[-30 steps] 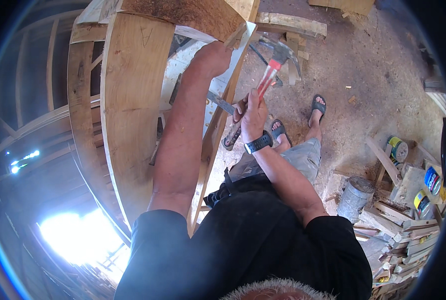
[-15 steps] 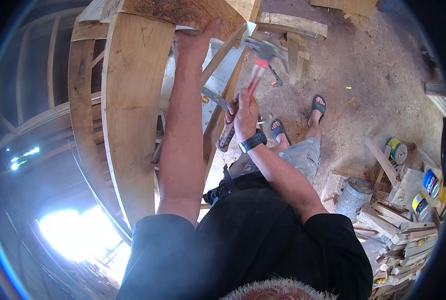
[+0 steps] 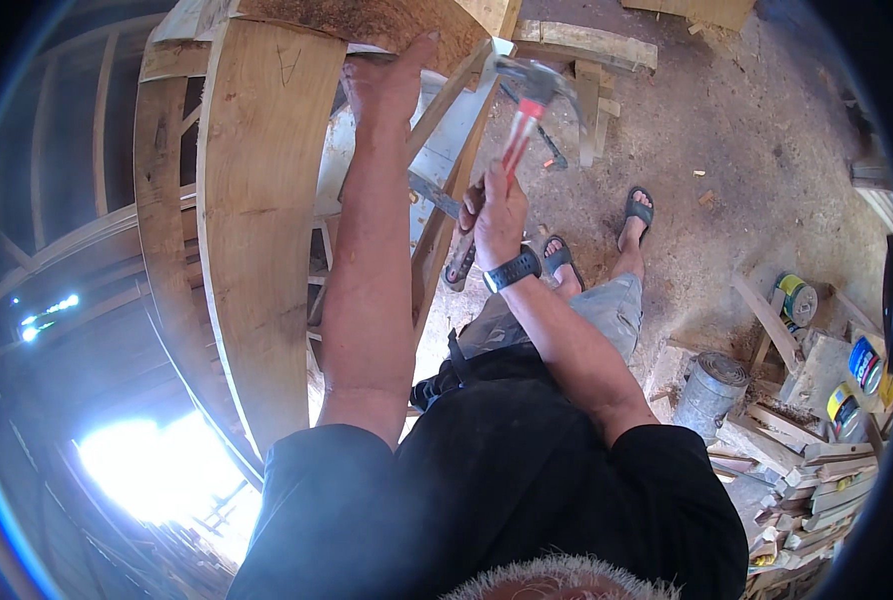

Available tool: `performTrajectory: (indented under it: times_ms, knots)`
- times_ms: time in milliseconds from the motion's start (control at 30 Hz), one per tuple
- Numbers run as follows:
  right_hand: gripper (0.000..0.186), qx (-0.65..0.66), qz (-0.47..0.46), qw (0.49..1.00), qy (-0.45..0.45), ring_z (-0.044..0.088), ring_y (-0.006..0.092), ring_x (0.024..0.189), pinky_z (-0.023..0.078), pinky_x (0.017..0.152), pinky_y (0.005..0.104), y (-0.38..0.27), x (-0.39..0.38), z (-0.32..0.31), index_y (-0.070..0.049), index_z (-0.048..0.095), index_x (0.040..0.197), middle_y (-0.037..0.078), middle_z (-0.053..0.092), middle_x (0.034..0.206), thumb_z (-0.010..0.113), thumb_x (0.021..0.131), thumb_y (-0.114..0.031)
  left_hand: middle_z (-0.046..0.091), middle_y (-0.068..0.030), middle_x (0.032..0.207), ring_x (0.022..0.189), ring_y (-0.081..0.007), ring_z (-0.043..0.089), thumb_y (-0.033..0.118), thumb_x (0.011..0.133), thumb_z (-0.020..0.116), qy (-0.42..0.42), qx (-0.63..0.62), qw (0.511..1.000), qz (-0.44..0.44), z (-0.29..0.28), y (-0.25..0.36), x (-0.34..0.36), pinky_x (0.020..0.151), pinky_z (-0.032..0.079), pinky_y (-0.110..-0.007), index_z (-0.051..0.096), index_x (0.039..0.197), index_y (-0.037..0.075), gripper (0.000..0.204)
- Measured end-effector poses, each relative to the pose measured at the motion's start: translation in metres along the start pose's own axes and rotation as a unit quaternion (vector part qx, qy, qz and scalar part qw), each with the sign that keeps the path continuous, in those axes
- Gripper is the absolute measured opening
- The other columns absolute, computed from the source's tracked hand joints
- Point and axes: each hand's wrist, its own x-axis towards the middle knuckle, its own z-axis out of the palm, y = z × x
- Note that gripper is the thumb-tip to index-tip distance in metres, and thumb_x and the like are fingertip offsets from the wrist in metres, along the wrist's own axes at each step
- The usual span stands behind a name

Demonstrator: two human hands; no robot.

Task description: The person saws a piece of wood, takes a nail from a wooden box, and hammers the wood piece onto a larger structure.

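Observation:
At the top of the curved wooden framework (image 3: 262,190), my left hand (image 3: 387,85) grips the edge of a rough brown board (image 3: 387,25), thumb stretched up. A narrow wooden strip (image 3: 442,110) slants beside it, above a pale white surface (image 3: 445,145). My right hand (image 3: 497,215) is closed around a claw hammer (image 3: 525,130) with a red and silver handle, its head up beside the strip, and also around a flat metal blade (image 3: 432,195) with a worn handle (image 3: 459,260) pointing down. My right fingers partly hide where the two tools cross.
On the concrete floor (image 3: 727,210) lie offcuts (image 3: 602,120) and a small dark tool (image 3: 552,150). My sandalled feet (image 3: 637,215) stand right of the framework. At the right are a metal drum (image 3: 712,395), paint cans (image 3: 797,300) and stacked wood scraps (image 3: 827,490).
My left hand has moved up and left from the slanted strip to the brown board's edge, exposing the strip. My right hand, holding both tools, has shifted slightly up and left.

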Motion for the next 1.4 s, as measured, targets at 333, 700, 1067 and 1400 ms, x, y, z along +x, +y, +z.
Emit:
performTrajectory:
  times_ms: [333, 700, 1067, 1400]
  knots:
    - [0.041, 0.003, 0.020, 1.000, 0.006, 0.047, 0.0133, 0.045, 0.041, 0.041, 0.0310, 0.001, -0.001, 0.004, -0.014, 0.046, 0.090, 0.000, 0.047, 0.063, 0.054, 0.106, -0.050, 0.058, -0.0182, 0.143, 0.128, -0.0239, 0.057, 0.020, 0.078, 0.091, 0.046, -0.024, 0.999, -0.014, 0.008, 0.009, -0.011, 0.111, 0.045, -0.037, 0.045, 0.146, -0.008, 0.087]
    - [0.043, 0.013, -0.013, 0.999, 0.032, 0.049, 0.0152, 0.045, 0.040, 0.039, 0.0321, 0.002, 0.003, 0.006, -0.012, 0.045, 0.089, 0.001, 0.047, 0.061, 0.054, 0.105, -0.051, 0.057, -0.0186, 0.145, 0.128, -0.0247, 0.058, 0.019, 0.078, 0.090, 0.050, 0.028, 0.998, 0.015, 0.016, 0.014, -0.019, 0.112, 0.044, -0.036, 0.044, 0.146, -0.007, 0.086]
    - [0.043, 0.068, -0.009, 0.995, 0.071, 0.047, 0.0129, 0.044, 0.040, 0.039, 0.0293, 0.002, 0.004, 0.009, -0.010, 0.046, 0.090, 0.001, 0.046, 0.061, 0.053, 0.107, -0.049, 0.067, -0.0276, 0.125, 0.116, -0.0355, 0.064, 0.037, 0.075, 0.088, 0.070, 0.040, 0.996, 0.034, 0.004, -0.030, 0.010, 0.102, 0.050, -0.043, 0.062, 0.123, -0.013, 0.074]
    - [0.047, 0.031, 0.009, 0.998, 0.046, 0.049, 0.0141, 0.045, 0.041, 0.040, 0.0324, -0.001, 0.005, 0.014, -0.013, 0.045, 0.088, 0.001, 0.047, 0.062, 0.055, 0.104, -0.056, 0.062, -0.0210, 0.135, 0.123, -0.0294, 0.060, 0.026, 0.077, 0.088, 0.061, 0.051, 0.997, 0.015, 0.003, -0.016, 0.006, 0.106, 0.047, -0.041, 0.050, 0.137, -0.008, 0.079]
